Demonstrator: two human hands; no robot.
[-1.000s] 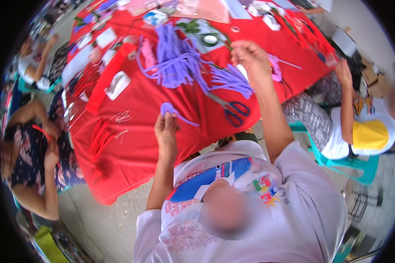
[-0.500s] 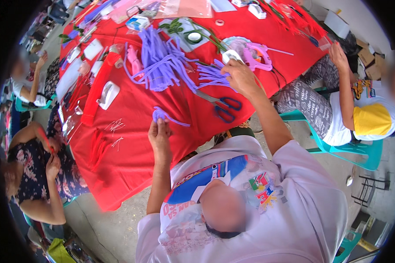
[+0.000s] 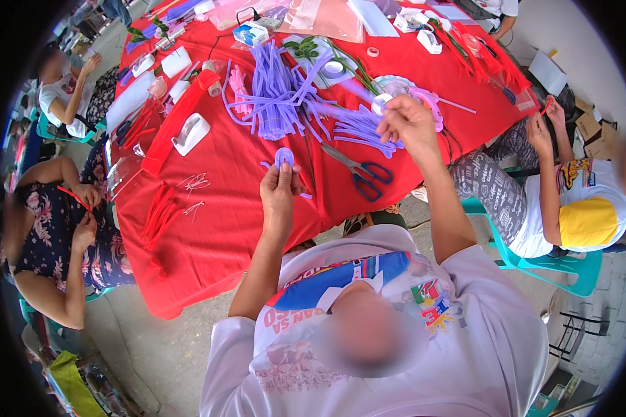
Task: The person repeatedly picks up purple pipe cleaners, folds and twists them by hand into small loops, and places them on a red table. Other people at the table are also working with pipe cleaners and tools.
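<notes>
Head view: left hand [image 3: 278,191] pinches one purple coil [image 3: 284,158]; right hand [image 3: 409,121] grips tape roll [image 3: 381,104]. One scissors [image 3: 360,171] lies between, near table [image 3: 215,229] edge.

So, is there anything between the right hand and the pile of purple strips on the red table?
Nothing visible blocks it. The right hand is raised just right of the purple strips, with only a white tape roll by its fingers. The scissors lie nearer the person, outside that path. The left hand holds a small purple coil.
</notes>
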